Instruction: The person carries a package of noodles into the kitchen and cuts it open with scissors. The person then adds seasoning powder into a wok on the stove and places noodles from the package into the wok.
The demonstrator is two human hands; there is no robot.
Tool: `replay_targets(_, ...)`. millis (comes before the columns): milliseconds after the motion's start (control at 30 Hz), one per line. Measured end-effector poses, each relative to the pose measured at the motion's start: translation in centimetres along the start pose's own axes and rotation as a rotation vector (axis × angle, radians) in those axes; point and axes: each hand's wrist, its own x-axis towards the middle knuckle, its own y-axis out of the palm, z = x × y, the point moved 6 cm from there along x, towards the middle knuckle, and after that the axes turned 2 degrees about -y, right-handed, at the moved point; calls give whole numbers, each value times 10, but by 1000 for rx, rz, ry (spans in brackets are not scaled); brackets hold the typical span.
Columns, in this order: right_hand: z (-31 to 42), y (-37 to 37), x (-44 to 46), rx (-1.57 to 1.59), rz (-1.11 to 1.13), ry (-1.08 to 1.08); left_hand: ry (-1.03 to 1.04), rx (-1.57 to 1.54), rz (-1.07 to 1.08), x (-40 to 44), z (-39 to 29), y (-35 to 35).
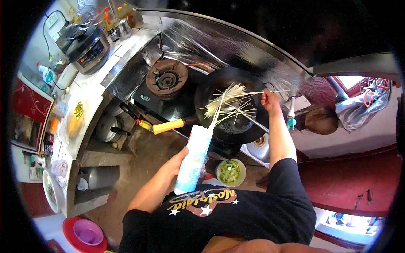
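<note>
My left hand (179, 162) is wrapped round a blue and white packet (193, 158), held tilted at chest height with its open end toward the wok. Dry noodles (228, 103) stick out of that end and lie spread in and over the black wok (206, 86), some crossing each other. At the wok's right edge, my right hand (270, 100) has its fingers closed on a few thin noodle strands. The wok's yellow handle (168, 126) points to the left.
An unused burner (167, 79) sits left of the wok. Below the wok is a bowl of cut green vegetables (230, 173). A rice cooker (88, 49) stands at upper left, and a round wooden board (321, 121) is at right.
</note>
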Motion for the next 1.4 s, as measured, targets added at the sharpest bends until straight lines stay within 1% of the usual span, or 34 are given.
replay_targets(67,-25,6,8,-249,187,135,5,4,-23,-2,1,-4)
replay_targets(100,-25,9,-7,-613,46,55,5,15,-39,-2,1,-6)
replay_targets(133,-19,18,-23,-951,51,38,7,12,-40,-3,1,-6)
replay_targets(200,7,29,-35,-1627,-73,-642,-1,5,-32,-4,2,-5)
replay_targets(233,6,25,-37,-1638,-69,-640,2,-4,-28,-3,3,-4)
replay_targets(300,16,42,-73,-1192,100,-599,53,15,-2,-1,-1,-2)
replay_targets(333,15,48,-88,-1199,98,-596,52,9,2,-1,-1,1)
replay_targets(400,16,63,-126,-966,90,-681,44,50,9,1,-5,8)
replay_targets(467,-13,91,-177,-811,286,-196,41,48,50,6,-5,12)
replay_targets(533,-53,109,-201,-504,596,56,36,44,90,11,-5,16)
replay_targets(600,-62,129,-221,-409,751,124,57,103,115,14,-5,18)
replay_targets(667,-62,132,-220,-364,744,117,48,112,97,15,-3,17)
replay_targets(733,-58,135,-217,-255,797,89,49,123,82,17,-3,14)
replay_targets(767,-52,133,-218,-294,716,54,42,123,104,17,-2,13)
replay_targets(800,-48,128,-211,-327,687,8,36,121,126,17,-1,14)
replay_targets(867,-23,111,-195,-222,501,-61,46,133,118,14,-5,17)
replay_targets(933,2,86,-169,-71,511,-144,51,148,104,9,-6,18)
replay_targets(1000,21,57,-149,35,422,-190,74,128,106,5,-10,17)
replay_targets(1067,32,33,-135,140,356,-181,76,121,111,1,-11,11)
replay_targets(1233,34,-11,-90,196,306,-125,87,79,92,-3,-7,-7)
replay_targets(1300,36,-15,-80,241,277,-173,104,55,81,-5,-8,-6)
replay_targets(1400,26,-6,-58,211,226,-161,92,19,110,-5,-8,0)
